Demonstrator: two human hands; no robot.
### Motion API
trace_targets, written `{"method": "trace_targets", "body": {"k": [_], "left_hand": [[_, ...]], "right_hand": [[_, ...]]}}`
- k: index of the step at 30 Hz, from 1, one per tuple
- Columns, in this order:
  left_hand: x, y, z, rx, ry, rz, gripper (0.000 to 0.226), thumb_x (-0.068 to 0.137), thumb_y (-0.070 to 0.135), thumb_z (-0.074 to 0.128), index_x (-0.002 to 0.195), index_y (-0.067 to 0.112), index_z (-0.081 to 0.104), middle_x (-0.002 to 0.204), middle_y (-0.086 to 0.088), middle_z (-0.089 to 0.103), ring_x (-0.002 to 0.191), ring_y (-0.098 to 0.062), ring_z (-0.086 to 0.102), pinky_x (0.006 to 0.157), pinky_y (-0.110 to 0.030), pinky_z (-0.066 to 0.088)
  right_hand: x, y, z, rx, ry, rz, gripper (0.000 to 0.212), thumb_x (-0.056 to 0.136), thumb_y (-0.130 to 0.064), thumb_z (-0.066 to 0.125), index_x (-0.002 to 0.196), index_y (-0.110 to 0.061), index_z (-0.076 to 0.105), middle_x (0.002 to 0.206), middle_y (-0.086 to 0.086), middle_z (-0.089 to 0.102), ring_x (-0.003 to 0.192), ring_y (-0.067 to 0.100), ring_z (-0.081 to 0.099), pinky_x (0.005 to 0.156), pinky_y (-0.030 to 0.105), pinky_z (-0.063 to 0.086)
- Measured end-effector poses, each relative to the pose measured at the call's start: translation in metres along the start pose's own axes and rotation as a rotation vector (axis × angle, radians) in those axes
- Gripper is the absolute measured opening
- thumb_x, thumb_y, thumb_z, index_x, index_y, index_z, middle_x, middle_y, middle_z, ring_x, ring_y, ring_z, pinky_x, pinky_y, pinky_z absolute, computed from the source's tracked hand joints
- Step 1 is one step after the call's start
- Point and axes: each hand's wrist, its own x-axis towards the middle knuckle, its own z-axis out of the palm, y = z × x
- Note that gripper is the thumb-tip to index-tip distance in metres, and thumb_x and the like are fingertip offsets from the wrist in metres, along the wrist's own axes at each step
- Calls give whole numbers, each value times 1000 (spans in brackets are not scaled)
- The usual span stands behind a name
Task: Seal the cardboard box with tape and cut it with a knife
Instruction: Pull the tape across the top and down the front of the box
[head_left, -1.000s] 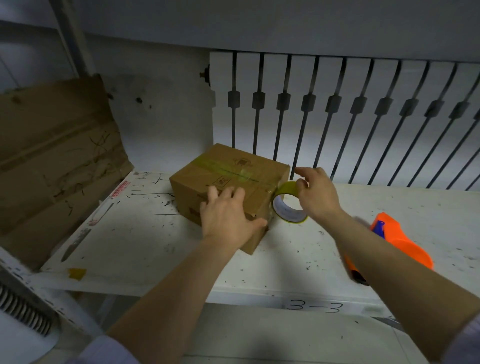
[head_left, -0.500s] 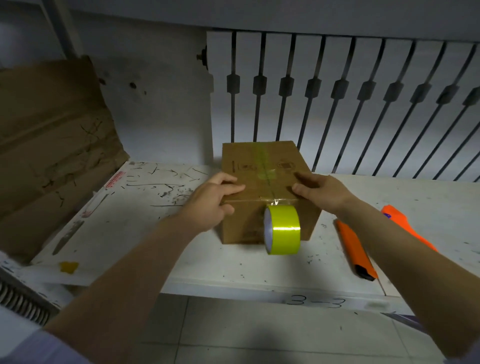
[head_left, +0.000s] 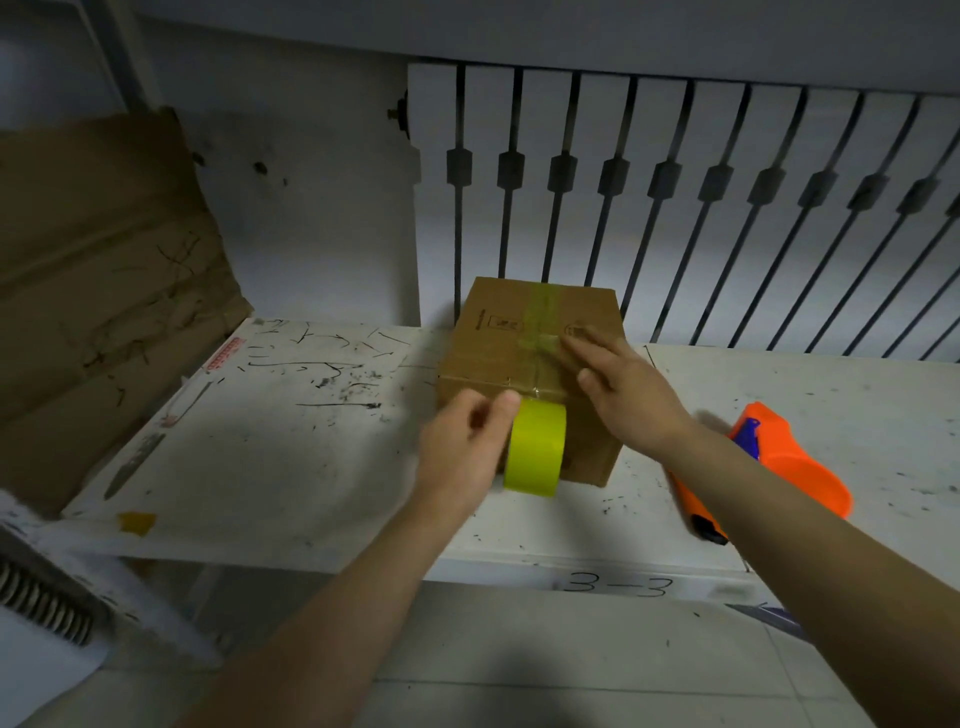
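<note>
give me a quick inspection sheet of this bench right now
surface: white table, scuffed with black marks, "3-3" on its front edge
job's things: cardboard box, greenish tape along its top; yellow-green tape roll against its front face; orange knife to the right
clutter: orange object by the knife; flattened cardboard leaning at left
grippers: left hand at the roll; right hand flat on the box top
cables: nothing seen
surroundings: white slatted panel behind
</note>
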Motion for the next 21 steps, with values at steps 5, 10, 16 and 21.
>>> {"method": "trace_targets", "body": {"k": [5,10,16,21], "left_hand": [[-5,-6,24,-353,-286,-161,30,66,44,61,93,31,66,99,-3,68,91,-21,63,87,-39,48],[-8,-6,33,-497,-366,-162,33,84,20,53,115,8,50,69,-15,65,55,-21,66,62,-32,58],[-12,4,40,-543,-260,-175,18,92,12,45,106,1,50,60,-17,60,43,-17,60,49,-25,54],[-25,-3,47,-545,-262,-359,11,93,14,45,97,5,50,60,-17,59,36,-16,56,40,-22,49]], "right_hand": [[-3,-1,15,-11,-142,77,43,98,-28,29,141,-32,28,156,-8,19,145,16,6,114,58,5],[-2,10,20,-83,-151,-38,46,97,-25,32,141,-38,25,157,-6,16,145,18,4,114,57,5],[3,16,22,-232,-164,-92,55,95,-19,39,140,-44,20,158,-5,11,145,18,7,115,50,16],[5,15,24,-232,-168,-62,51,96,-19,33,140,-44,22,158,-6,10,145,17,5,116,49,13]]}}
